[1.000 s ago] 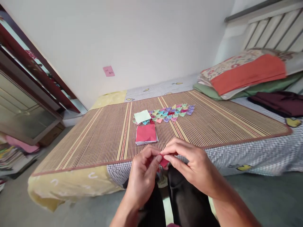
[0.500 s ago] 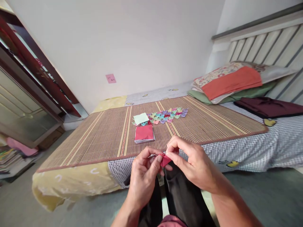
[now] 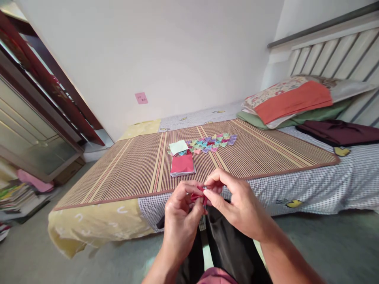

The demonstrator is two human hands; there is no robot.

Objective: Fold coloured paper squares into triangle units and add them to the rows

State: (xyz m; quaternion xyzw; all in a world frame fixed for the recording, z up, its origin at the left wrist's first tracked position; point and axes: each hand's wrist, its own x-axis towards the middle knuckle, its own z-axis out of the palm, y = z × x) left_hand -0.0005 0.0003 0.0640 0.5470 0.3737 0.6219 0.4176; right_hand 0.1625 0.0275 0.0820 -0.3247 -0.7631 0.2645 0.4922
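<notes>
Paper, red and folded, is pinched in the fingertips of the left hand and right hand, above the lap beside the bed, near a red-topped stack of square sheets.

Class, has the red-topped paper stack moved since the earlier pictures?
No: the red-topped paper stack keeps its place between two pale bands of the mat.

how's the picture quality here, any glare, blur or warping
In the head view, light is soft, with no hard shadow on the wall; in the head view, the cabinet door leans steeply at the left edge, likely wide-angle distortion; in the head view, the red paper in the hands looks soft, its folds hard to make out.
</notes>
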